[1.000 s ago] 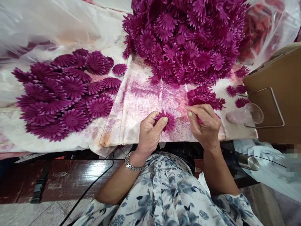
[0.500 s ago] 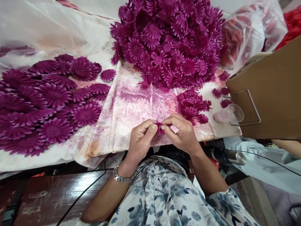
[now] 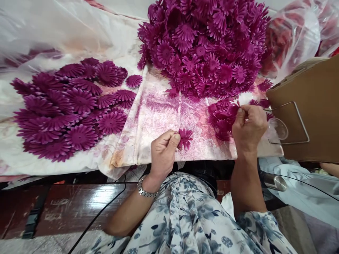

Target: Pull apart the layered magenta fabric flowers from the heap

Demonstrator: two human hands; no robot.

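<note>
My left hand [image 3: 164, 150] pinches a small purple artificial flower [image 3: 185, 138] between thumb and forefinger, above the front of the cloth. Its petals spread out to the right of the fingertips. To the right, my right hand [image 3: 249, 123] is closed in a pinch at the edge of a small heap of purple flowers [image 3: 221, 114]. A purple petal tip [image 3: 238, 102] shows at its fingertips; the rest of that piece is hidden by the fingers.
A tall mound of purple flowers [image 3: 203, 53] stands at the back. Wider purple flowers [image 3: 79, 100] lie spread at the left on the stained cloth [image 3: 159, 116]. At the right are a clear plastic cup [image 3: 278, 128], a bent metal wire [image 3: 302, 120] and a cardboard box [image 3: 312, 106].
My hands were together working at a small purple piece. The right hand has since parted from the left and moved right to the small heap. The left hand still holds a flower, now spread open.
</note>
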